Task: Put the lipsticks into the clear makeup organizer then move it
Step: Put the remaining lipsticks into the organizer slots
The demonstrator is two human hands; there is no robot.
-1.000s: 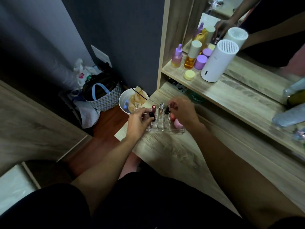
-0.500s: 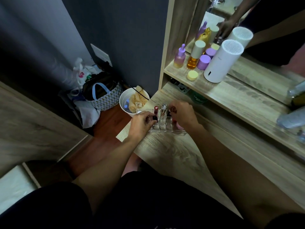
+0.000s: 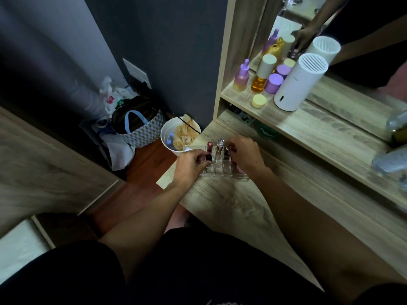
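Observation:
A clear makeup organizer (image 3: 220, 169) with a grid of small cells sits on the wooden desk (image 3: 231, 205) near its left end. Upright in its back cells stand a red lipstick (image 3: 209, 146), a silver-capped one (image 3: 219, 144) and a dark one (image 3: 226, 152). My left hand (image 3: 189, 164) grips the organizer's left side, fingers curled by a black-capped lipstick (image 3: 208, 158). My right hand (image 3: 244, 154) holds the right side and covers the cells there; a pink item (image 3: 241, 170) shows under it.
A white bucket (image 3: 169, 137) with beige cloth stands on the floor just past the desk's left edge, beside a patterned bag (image 3: 141, 128). The shelf above carries bottles (image 3: 241, 77), jars and a white cylinder device (image 3: 297, 82). A mirror is behind.
Both hands have stayed on the organizer, closing in on its two sides. The view has shifted slightly; the organizer sits about where it was.

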